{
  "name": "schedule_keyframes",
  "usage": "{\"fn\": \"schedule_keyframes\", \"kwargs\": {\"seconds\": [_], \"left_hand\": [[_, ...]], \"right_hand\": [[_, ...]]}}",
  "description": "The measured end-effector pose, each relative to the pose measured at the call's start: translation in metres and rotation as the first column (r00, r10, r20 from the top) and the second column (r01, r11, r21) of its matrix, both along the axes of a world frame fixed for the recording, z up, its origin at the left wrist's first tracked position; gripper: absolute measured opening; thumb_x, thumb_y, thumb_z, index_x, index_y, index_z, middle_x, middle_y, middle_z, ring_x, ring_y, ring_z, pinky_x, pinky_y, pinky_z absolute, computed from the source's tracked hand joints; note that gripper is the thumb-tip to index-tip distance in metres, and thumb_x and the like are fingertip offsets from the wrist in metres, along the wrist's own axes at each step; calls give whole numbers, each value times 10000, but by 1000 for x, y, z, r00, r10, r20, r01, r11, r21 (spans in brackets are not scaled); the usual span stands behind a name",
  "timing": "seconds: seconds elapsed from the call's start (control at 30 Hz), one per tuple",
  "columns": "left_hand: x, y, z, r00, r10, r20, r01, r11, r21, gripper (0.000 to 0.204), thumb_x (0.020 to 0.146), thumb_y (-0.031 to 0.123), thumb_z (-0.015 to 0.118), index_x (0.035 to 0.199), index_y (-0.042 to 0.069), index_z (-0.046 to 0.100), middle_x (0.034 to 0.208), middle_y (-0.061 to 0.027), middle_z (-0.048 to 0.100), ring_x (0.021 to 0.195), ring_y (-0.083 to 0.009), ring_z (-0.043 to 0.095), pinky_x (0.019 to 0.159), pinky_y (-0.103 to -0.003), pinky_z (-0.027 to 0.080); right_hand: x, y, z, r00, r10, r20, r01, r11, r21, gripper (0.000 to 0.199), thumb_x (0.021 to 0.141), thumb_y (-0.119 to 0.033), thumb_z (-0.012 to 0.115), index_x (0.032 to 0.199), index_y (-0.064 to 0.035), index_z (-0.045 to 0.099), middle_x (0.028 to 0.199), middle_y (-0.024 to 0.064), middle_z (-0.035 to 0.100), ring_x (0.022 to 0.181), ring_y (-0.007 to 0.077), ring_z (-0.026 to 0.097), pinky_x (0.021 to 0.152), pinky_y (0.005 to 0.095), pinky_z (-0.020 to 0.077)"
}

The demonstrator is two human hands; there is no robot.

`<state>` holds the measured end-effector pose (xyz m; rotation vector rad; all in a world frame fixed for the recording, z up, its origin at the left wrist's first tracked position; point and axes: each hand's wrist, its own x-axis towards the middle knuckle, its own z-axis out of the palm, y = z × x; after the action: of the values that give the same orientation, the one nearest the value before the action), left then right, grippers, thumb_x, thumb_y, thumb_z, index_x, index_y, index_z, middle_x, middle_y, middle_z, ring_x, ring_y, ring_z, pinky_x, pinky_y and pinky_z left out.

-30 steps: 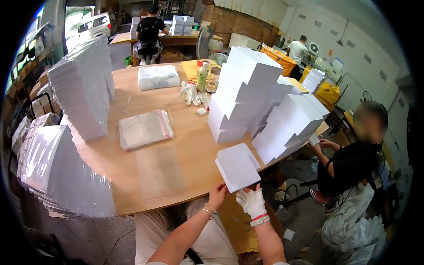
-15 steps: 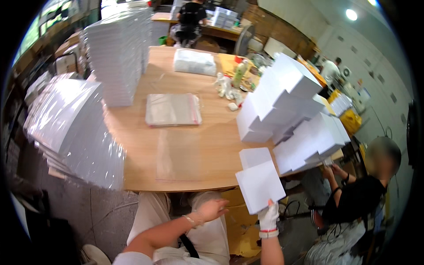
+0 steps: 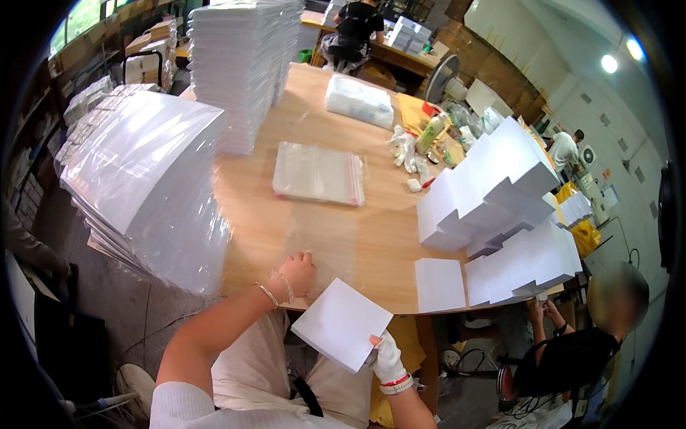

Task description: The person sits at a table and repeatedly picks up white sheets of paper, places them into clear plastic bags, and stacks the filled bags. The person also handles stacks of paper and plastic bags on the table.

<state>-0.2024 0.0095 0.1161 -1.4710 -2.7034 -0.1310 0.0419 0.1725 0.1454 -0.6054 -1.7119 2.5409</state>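
My right hand (image 3: 388, 360), in a white glove with bare fingertips, grips a square white block (image 3: 343, 323), like a paper pad or flat box, by its right corner. It is tilted in front of the table's near edge. My bare left hand (image 3: 298, 273) has its fingers curled at the near left corner of a clear plastic bag (image 3: 325, 239) lying flat on the table; the fingertips are partly hidden. Beyond it lies a pile of clear bags (image 3: 318, 174) with pinkish edges. Another white block (image 3: 439, 284) lies at the table's near right edge.
Tall stacks of white blocks (image 3: 493, 193) stand at the right. Film-wrapped white stacks (image 3: 243, 71) rise at the left. A wrapped packet (image 3: 359, 100), white gloves (image 3: 404, 149) and a bottle (image 3: 431, 134) lie farther back. A person (image 3: 572, 347) sits at the right; others work behind.
My right hand has brought the white block leftward and away from the other block. My left hand has moved up from my lap to the flat plastic bag. The view has shifted.
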Motion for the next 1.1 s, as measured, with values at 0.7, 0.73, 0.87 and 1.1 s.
{"fn": "schedule_keyframes", "kwargs": {"seconds": [0.7,0.73,0.87,1.1], "left_hand": [[7,12,-7,985,15,-173,-15,1000,0,106,702,128,556,744,61,626,749,-108,572,796,-249,569,910,-550,311],[2,9,-1,994,17,-104,-14,999,34,109,708,125,551,765,60,618,747,-108,572,787,-250,569,893,-525,331],[-12,1,-13,988,43,148,-85,954,287,170,733,123,540,886,53,565,789,-105,572,784,-266,564,812,-429,379],[7,-16,13,938,331,-100,-229,811,539,217,742,170,567,925,58,531,935,-129,572,778,-264,572,722,-386,407]], "right_hand": [[6,1,-3,992,24,122,-19,999,-43,610,785,-276,545,1279,14,334,1116,107,533,963,175,560,771,288,480],[7,-1,-3,995,14,98,-10,999,-40,596,788,-267,541,1273,17,342,1111,106,535,963,173,558,775,286,475],[-13,-20,3,998,-38,42,39,998,-39,527,802,-240,523,1236,26,387,1072,92,544,934,161,554,776,280,457],[-40,-15,9,930,-277,241,329,919,-215,356,819,-243,509,1122,-59,479,942,51,556,778,164,545,646,296,442]]}}
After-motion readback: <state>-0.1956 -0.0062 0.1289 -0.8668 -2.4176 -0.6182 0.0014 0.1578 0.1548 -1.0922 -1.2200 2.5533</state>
